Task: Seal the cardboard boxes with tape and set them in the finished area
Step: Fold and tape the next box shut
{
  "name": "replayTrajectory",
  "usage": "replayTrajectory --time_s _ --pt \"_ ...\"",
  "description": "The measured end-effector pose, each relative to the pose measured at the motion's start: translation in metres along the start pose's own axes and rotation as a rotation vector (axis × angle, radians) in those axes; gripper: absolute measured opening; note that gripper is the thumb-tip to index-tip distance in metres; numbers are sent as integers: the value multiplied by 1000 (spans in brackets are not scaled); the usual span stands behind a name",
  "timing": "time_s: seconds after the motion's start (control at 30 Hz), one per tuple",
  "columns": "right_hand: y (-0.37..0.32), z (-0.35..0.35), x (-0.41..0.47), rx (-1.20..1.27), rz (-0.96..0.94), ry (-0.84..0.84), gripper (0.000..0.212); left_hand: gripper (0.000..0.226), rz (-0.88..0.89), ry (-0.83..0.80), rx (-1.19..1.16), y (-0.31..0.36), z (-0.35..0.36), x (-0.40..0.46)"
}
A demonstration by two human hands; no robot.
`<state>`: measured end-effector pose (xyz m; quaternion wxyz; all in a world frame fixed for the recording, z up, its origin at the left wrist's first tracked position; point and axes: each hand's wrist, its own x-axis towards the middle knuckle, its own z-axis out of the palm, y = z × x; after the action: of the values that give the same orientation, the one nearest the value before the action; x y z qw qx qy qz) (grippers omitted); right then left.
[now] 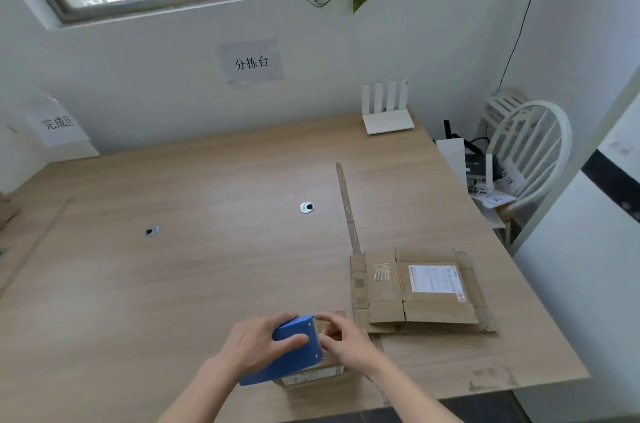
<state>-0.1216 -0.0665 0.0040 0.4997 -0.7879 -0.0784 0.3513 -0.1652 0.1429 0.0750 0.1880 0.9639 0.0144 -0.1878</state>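
A blue tape dispenser (pixel 294 350) rests on top of a small cardboard box (pixel 315 375) near the table's front edge. My left hand (pixel 256 341) grips the dispenser from the left. My right hand (pixel 346 341) is at the dispenser's front end, fingers pinched over the box top; whether they hold tape is unclear. The box is mostly hidden under the dispenser and hands. A flattened cardboard box (pixel 415 291) with a white shipping label lies to the right. A paper sign (pixel 57 123) on the left wall marks the finished area.
The wooden table (pixel 173 284) has two round cable holes (pixel 307 207) and a long strip (pixel 348 208) lying on it. A white router (pixel 388 121) stands at the back. A white chair (pixel 530 152) with clutter sits beyond the right edge.
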Motion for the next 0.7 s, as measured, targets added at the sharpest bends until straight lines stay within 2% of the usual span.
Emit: replayTrajectory --time_s 0.07,0.13,0.23,0.33,0.43,0.7 --pt "-5 1 2 -12 -6 13 17 38 0 -10 6 1 -2 -1" --pt "-5 2 2 -4 -3 42 10 40 5 -14 30 4 -2 -2" --pt "-7 -1 -3 -52 22 103 9 54 7 0 112 16 0 0" --pt "-6 -9 -6 -100 69 189 12 58 -10 13 156 25 1 4" --pt "-1 -23 -6 -50 129 263 14 58 -25 11 172 30 2 10" --pt "21 -36 -13 136 299 322 15 62 17 -35 238 36 6 18"
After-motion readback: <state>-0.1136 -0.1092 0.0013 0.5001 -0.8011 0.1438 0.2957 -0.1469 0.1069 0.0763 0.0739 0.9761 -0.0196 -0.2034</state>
